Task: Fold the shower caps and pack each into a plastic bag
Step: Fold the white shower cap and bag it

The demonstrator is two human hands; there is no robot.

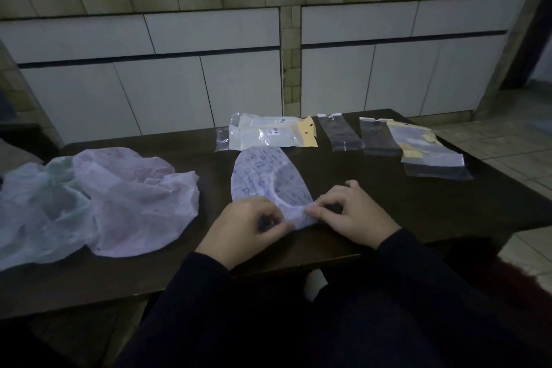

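Tabletop [373, 209]: dark and broad; you have laid everything on it within reach, caps to your left, bags along the far edge.
Cap pile [98, 203]: several unfolded shower caps, pale green and pinkish, heaped loosely at your left; they look parked there as the stock waiting to be folded.
Printed cap [263, 179]: the one in hand, lying flat in front of you and already narrowed to a long oval, its near end gathered at your fingers, its far end just reaching the filled packet.
Filled packet [268, 134]: white bag with a yellow header, beyond the cap; probably finished work set aside.
Empty bags [340, 133]: clear sleeves lined up at the far right, near enough to take once the fold is done.
Left hand [248, 228]: fingers curled, pinching the cap's near edge to hold it down.
Right hand [349, 212]: thumb and forefinger nip the same edge just beside the left, seemingly to start the next fold.
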